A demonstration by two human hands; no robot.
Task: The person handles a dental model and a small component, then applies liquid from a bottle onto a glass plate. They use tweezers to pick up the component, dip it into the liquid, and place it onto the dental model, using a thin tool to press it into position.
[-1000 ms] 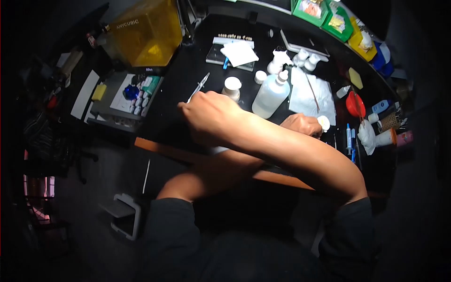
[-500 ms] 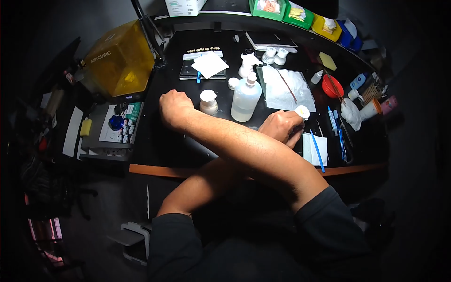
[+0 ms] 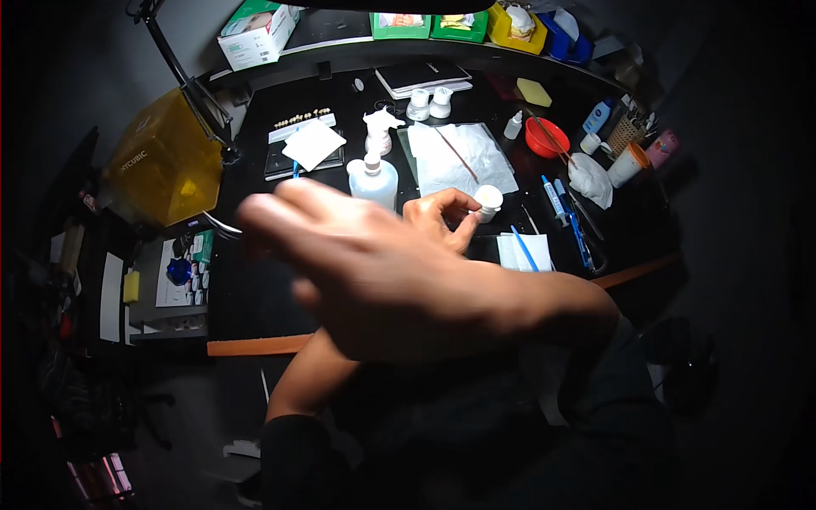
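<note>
The right hand (image 3: pixel 365 272) is raised close to the camera, blurred, fingers loosely spread, holding nothing visible. It hides part of the black bench (image 3: pixel 255 280). The left hand (image 3: pixel 442 217) pinches a small white jar (image 3: pixel 488 202) between thumb and fingertips. The jar sits just right of the clear squeeze bottle (image 3: pixel 373 180), and just below the white paper sheet (image 3: pixel 459 153). A red bowl (image 3: pixel 546 136) lies further right of the bottle.
</note>
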